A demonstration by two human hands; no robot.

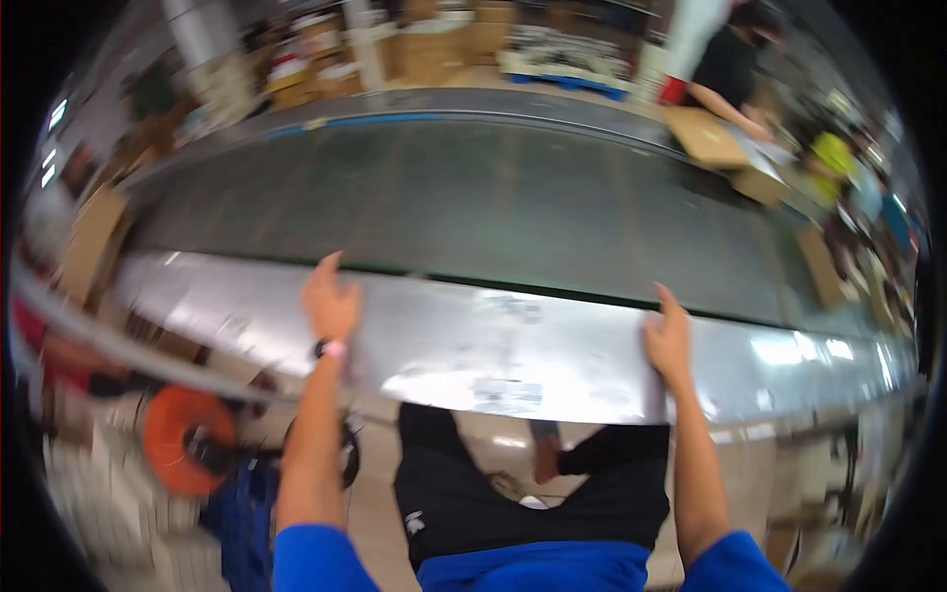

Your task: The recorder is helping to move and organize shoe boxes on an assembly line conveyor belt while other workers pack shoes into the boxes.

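At 8 o'clock, low in the view, an orange reel (187,439) sits near the floor, beside a blue container (242,523). At 9 o'clock a stack of cardboard boxes (94,242) stands at the left end of the conveyor belt (473,212), whose dark surface fills the centre of the view.

The left hand (330,301) is at 10 o'clock from the picture centre. It grips the left end of a silvery plastic bag (513,360), fingers curled over the upper edge; a dark wristband (330,348) sits on the wrist. The bag lies flat across the metal rim (197,306) of the conveyor, stretched between both hands, at 6 o'clock from the belt. A white label (506,397) is on the bag's lower part.

The right hand (669,335) is at 3 o'clock from the bag's centre. It clasps the bag's right edge, fingers closed on it.

At 1 o'clock an open cardboard box (705,136) rests on the far belt edge, with another person (730,64) in a dark top just behind it.
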